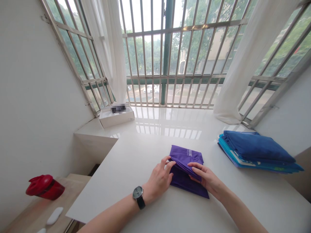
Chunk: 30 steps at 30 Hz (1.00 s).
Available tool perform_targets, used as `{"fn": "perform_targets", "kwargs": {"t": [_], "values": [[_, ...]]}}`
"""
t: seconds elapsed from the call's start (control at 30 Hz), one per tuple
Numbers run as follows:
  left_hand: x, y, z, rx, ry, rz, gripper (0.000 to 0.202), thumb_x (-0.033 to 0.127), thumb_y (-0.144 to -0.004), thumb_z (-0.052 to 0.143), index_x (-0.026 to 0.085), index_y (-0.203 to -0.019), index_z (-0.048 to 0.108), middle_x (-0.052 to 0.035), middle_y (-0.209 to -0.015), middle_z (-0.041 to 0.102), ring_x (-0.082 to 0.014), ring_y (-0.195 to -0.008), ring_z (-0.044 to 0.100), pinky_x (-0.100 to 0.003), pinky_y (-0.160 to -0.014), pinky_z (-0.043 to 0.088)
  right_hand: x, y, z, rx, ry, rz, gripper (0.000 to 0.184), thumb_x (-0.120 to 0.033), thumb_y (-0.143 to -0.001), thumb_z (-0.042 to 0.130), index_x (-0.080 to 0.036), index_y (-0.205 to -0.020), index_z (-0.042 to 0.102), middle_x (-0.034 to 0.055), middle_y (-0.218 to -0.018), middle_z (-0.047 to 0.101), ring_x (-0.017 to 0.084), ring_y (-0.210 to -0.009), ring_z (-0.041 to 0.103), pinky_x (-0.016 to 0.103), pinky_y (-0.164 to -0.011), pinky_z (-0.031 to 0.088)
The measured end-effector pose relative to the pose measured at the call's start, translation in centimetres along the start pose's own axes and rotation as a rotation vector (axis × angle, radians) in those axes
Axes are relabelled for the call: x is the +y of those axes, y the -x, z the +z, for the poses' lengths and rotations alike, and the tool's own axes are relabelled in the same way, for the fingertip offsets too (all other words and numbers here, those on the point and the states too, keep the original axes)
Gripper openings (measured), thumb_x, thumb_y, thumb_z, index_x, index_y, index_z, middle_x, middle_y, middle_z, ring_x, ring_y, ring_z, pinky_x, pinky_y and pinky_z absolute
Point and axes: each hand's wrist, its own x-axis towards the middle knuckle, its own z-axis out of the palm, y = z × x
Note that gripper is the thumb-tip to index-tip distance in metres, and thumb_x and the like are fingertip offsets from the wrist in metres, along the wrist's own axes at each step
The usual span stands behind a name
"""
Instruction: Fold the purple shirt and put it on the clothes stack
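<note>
A purple folded cloth (179, 187) with white lettering lies on the white table, its upper layer lifted in a fold toward me. At the left edge of that fold, my left hand (159, 178) has bent fingers gripping the fabric; a black-strapped watch is on this wrist. My right hand (206, 178) pinches the right end of the fold, with some fingers on top and others underneath. The cloth's lower layer rests on the tabletop between my hands. Whether the cloth is a bag or a garment I cannot tell.
On the right stands a stack of folded blue cloths (257, 149). A white open box (118, 120) sits by the barred window. A red lidded container (47, 187) and a white computer mouse (54, 216) are on a lower wooden surface, left of the white table's edge (92, 174).
</note>
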Motion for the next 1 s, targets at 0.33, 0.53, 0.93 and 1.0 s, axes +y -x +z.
{"fn": "perform_targets", "kwargs": {"t": [0.33,0.53,0.93,1.0], "values": [[-1.4,-0.8,0.3,-0.099,0.261,-0.045,0.036,0.000,-0.083,0.050,0.022,-0.109,0.062,-0.0052,-0.121,0.063,-0.0177,-0.107,0.064,-0.032,-0.097,0.053,-1.0,0.8,0.4,-0.040,0.193,-0.022,0.039,-0.050,-0.070,0.079,-0.022,-0.095,0.069,-0.0012,-0.082,0.066,0.013,-0.072,0.062,0.026,-0.069,0.051],[-1.0,-0.6,-0.3,-0.141,0.198,-0.005,0.025,0.010,-0.093,0.049,0.023,-0.110,0.061,-0.0033,-0.113,0.065,-0.0161,-0.097,0.067,-0.029,-0.089,0.054,-1.7,1.4,0.2,-0.081,0.520,-0.032,0.041,-0.058,-0.077,0.069,-0.021,-0.095,0.065,-0.0025,-0.075,0.056,0.013,-0.064,0.055,0.026,-0.057,0.047],[0.6,-0.5,-1.0,-0.155,0.239,0.060,0.031,0.017,-0.088,0.061,0.023,-0.118,0.057,-0.0052,-0.121,0.064,-0.0186,-0.111,0.063,-0.031,-0.097,0.052,-1.8,1.2,-1.8,-0.106,0.754,-0.142,0.034,-0.054,-0.082,0.064,-0.021,-0.086,0.059,-0.0021,-0.075,0.054,0.014,-0.067,0.046,0.026,-0.063,0.039],[0.8,-0.3,-0.9,-0.175,0.255,0.062,0.035,0.022,-0.085,0.067,0.023,-0.119,0.057,-0.0060,-0.123,0.063,-0.0196,-0.112,0.062,-0.032,-0.097,0.052,-2.2,1.5,-1.7,-0.108,0.767,-0.152,0.032,-0.052,-0.082,0.064,-0.021,-0.085,0.058,-0.0012,-0.078,0.055,0.015,-0.071,0.047,0.026,-0.066,0.039]]}}
